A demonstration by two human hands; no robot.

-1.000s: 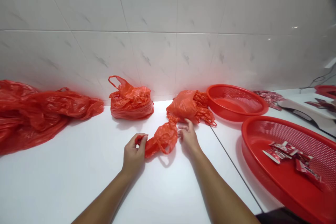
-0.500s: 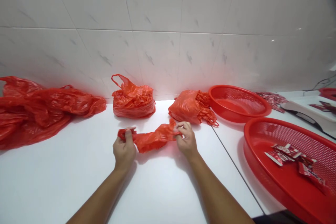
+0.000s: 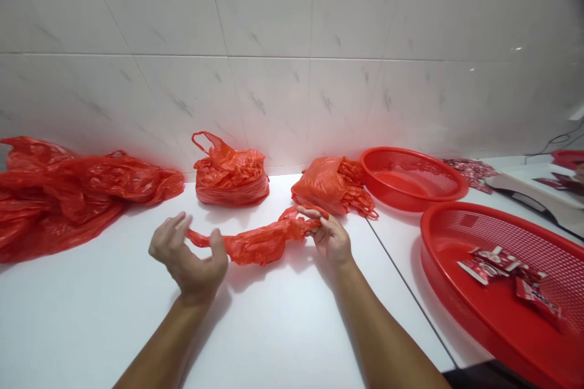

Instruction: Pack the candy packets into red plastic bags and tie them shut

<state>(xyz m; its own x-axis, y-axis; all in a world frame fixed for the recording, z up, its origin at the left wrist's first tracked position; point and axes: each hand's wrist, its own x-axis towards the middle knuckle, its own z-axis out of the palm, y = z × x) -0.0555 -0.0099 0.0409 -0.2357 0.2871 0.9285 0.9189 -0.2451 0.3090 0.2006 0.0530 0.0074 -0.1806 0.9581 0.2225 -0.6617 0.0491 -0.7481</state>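
A crumpled red plastic bag (image 3: 258, 243) hangs stretched between my two hands, just above the white counter (image 3: 114, 310). My left hand (image 3: 189, 253) pinches its left end between thumb and fingers, with the other fingers curled loosely upward. My right hand (image 3: 329, 234) grips the right end, where a handle loop sticks out. Right behind my right hand lies a bundle of red bags (image 3: 331, 185).
A filled red bag (image 3: 230, 171) sits against the tiled wall, and a heap of red bags (image 3: 68, 191) lies at far left. At right stand an empty red basket (image 3: 413, 177) and a larger red basket (image 3: 502, 292) holding several red sachets (image 3: 508, 264). A scale (image 3: 542, 197) sits far right.
My hands have drawn apart and pulled the bag out long. My left hand moved left and turned palm up; my right hand stayed near the bundle.
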